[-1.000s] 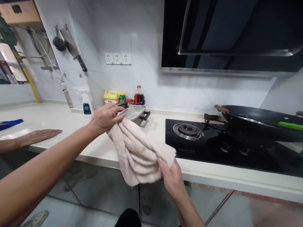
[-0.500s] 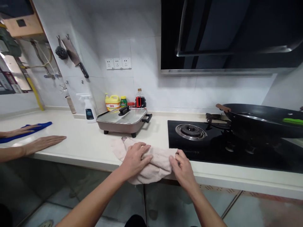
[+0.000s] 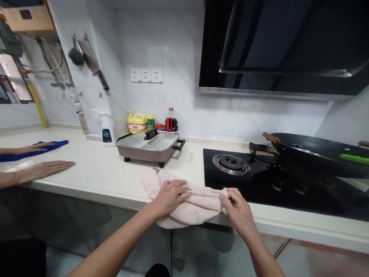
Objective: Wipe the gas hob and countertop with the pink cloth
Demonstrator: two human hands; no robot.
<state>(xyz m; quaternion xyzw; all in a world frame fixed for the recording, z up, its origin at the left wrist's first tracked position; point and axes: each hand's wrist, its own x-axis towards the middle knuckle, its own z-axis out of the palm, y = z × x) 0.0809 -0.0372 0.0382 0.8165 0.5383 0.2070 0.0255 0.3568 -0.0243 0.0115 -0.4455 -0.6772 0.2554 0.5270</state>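
Observation:
A pale pink cloth (image 3: 198, 211) lies crumpled on the front edge of the counter, part of it hanging over. My left hand (image 3: 172, 197) rests on top of the cloth, its fingers stretched across the folds and the thumb apart. At the cloth's right corner, my right hand (image 3: 238, 207) is closed, pinching the fabric between thumb and fingers beside the stove. Just behind the cloth stands an electric pan (image 3: 144, 154) with a glass lid.
A black gas stove (image 3: 230, 181) carrying a large wok (image 3: 317, 150) is on the right, under a range hood (image 3: 288, 46). A spray bottle (image 3: 106, 129) stands left of the pan. Another person's hands (image 3: 47, 169) lie on the counter at far left, one on a blue cloth (image 3: 54, 145).
My right hand has moved right with the cloth's corner, stretching the cloth wider. My left hand has shifted slightly right and down in view. The other person's near hand has slid slightly left.

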